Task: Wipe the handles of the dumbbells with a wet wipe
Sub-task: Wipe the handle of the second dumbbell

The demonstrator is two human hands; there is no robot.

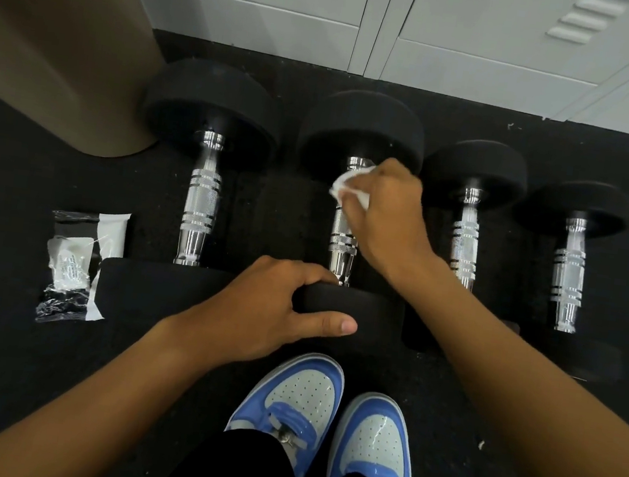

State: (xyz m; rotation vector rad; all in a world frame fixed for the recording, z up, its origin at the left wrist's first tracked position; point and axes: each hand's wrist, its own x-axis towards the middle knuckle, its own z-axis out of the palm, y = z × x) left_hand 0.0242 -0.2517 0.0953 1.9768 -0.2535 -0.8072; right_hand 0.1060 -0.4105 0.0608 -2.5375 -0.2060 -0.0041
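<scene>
Several black dumbbells with chrome handles lie side by side on the dark floor. My right hand (385,211) grips a crumpled white wet wipe (345,184) around the upper part of the second dumbbell's handle (340,237). My left hand (276,313) holds that dumbbell's near weight head (367,312), fingers over its top edge and thumb along its front. The leftmost dumbbell's handle (200,200) and the two handles to the right (464,245) (569,273) are bare.
A torn wet-wipe packet (75,268) lies on the floor at the left. A tan bin (52,35) stands at the back left, and grey lockers (449,29) run along the back. My blue and white shoes (322,417) stand just behind the dumbbells.
</scene>
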